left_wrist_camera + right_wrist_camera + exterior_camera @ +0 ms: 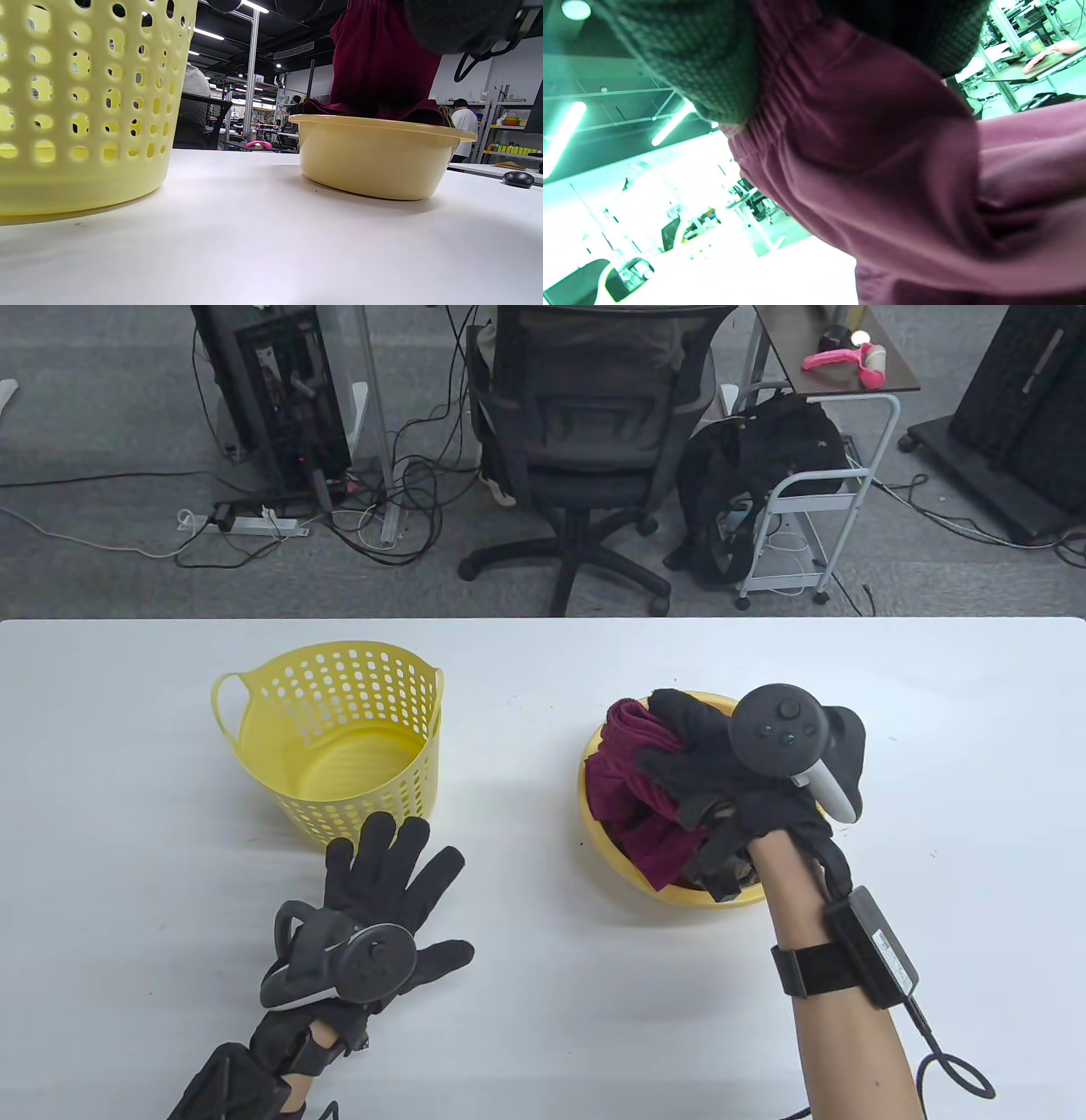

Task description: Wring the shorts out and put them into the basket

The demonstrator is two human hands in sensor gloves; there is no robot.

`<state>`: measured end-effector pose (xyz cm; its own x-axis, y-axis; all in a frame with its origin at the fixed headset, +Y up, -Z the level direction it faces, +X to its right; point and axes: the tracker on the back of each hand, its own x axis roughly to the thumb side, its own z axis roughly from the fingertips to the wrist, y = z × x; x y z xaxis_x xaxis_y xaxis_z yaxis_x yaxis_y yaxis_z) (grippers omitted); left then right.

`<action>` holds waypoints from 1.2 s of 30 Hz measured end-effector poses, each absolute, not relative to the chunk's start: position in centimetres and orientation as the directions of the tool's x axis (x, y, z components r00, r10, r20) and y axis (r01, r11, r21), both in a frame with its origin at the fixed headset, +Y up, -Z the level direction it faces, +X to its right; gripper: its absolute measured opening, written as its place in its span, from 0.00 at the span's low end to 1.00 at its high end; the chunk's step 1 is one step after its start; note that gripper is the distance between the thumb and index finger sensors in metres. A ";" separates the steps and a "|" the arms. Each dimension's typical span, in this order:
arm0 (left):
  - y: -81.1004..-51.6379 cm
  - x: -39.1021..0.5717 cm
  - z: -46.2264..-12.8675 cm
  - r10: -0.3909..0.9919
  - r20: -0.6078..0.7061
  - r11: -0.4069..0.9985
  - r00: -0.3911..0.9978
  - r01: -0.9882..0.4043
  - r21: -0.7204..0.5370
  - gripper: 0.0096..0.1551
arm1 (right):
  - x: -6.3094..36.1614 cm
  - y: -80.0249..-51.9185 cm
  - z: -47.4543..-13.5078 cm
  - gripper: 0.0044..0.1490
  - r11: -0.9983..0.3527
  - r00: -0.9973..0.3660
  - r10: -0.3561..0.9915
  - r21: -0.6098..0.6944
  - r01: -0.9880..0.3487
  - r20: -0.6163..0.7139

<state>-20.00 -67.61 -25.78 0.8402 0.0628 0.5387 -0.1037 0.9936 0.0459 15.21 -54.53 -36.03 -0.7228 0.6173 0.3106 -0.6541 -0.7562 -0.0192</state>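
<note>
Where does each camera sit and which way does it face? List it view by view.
Table view: high above, looking down at the table; both arms show, left hand flat, right hand gripping the shorts.
Left wrist view: low at the tabletop, facing basket and basin; none of the left hand shows.
Right wrist view: under the right hand, looking up at the shorts; gloved fingers show.
All three share the shorts.

White desk (543,1035): yellow perforated basket (339,746) left, yellow basin (670,891) right, left hand (373,899) flat near basket.
</note>
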 end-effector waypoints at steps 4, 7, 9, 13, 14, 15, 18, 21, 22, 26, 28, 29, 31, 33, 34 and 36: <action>-67.6 -20.0 -25.8 0.063 0.539 0.993 0.840 -0.105 0.048 0.56 | 14.8 -53.0 -35.4 0.43 -0.695 -0.658 0.679 -0.005 -0.719 0.325; -67.6 -20.1 -25.8 0.063 0.538 0.993 0.841 -0.106 0.048 0.57 | 14.4 -51.8 -34.9 0.43 -0.656 -0.619 0.709 -0.005 -0.755 0.337; -67.6 -20.1 -25.8 0.063 0.538 0.993 0.841 -0.106 0.049 0.57 | 14.1 -50.9 -34.7 0.43 -0.630 -0.592 0.728 -0.004 -0.777 0.347; -67.6 -20.1 -25.8 0.065 0.537 0.993 0.841 -0.108 0.050 0.57 | 13.6 -49.4 -34.1 0.43 -0.568 -0.532 0.769 -0.002 -0.823 0.354; -67.5 -20.1 -25.8 0.065 0.537 0.993 0.841 -0.109 0.050 0.57 | 13.5 -49.1 -34.0 0.43 -0.555 -0.520 0.777 -0.003 -0.832 0.354; -67.5 -20.1 -25.8 0.065 0.537 0.993 0.841 -0.108 0.050 0.57 | 13.3 -48.7 -33.9 0.43 -0.539 -0.504 0.787 -0.003 -0.843 0.356; -67.5 -20.2 -25.8 0.065 0.537 0.993 0.841 -0.109 0.051 0.57 | 12.9 -48.0 -33.6 0.43 -0.494 -0.456 0.812 0.015 -0.869 0.364; -67.5 -20.2 -25.8 0.065 0.537 0.993 0.841 -0.110 0.051 0.57 | 12.5 -47.4 -33.3 0.43 -0.444 -0.403 0.837 0.027 -0.896 0.369; -67.5 -20.2 -25.8 0.066 0.537 0.993 0.841 -0.110 0.051 0.57 | 12.3 -47.1 -33.2 0.43 -0.421 -0.378 0.848 0.037 -0.906 0.372; -67.5 -20.2 -25.8 0.066 0.537 0.993 0.841 -0.110 0.050 0.57 | 11.5 -46.1 -32.7 0.43 -0.361 -0.311 0.871 0.065 -0.930 0.380; -67.5 -20.2 -25.8 0.066 0.537 0.993 0.841 -0.111 0.051 0.56 | 11.1 -45.4 -32.5 0.43 -0.338 -0.284 0.876 0.077 -0.938 0.390; -67.5 -20.2 -25.8 0.066 0.537 0.992 0.841 -0.112 0.052 0.57 | 10.9 -45.1 -32.3 0.43 -0.326 -0.269 0.879 0.084 -0.942 0.393; -67.5 -20.2 -25.8 0.068 0.536 0.992 0.841 -0.113 0.052 0.57 | 10.5 -44.7 -32.1 0.42 -0.305 -0.244 0.883 0.096 -0.947 0.400; -67.5 -20.3 -25.8 0.067 0.536 0.992 0.841 -0.113 0.053 0.57 | 10.2 -44.3 -31.9 0.42 -0.288 -0.223 0.887 0.107 -0.952 0.403; -67.5 -20.3 -25.8 0.067 0.536 0.992 0.841 -0.113 0.053 0.57 | 9.9 -44.1 -31.8 0.42 -0.279 -0.213 0.890 0.114 -0.953 0.404; -67.5 -20.2 -25.8 0.067 0.537 0.992 0.841 -0.113 0.052 0.57 | 9.5 -43.9 -31.7 0.42 -0.266 -0.196 0.893 0.124 -0.956 0.405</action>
<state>-20.25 -67.48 -25.78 0.8410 0.0675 0.5368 -0.1127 0.9923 0.0519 9.52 -43.87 -31.71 -0.1961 0.8930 0.4051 -0.9558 -0.2663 0.1243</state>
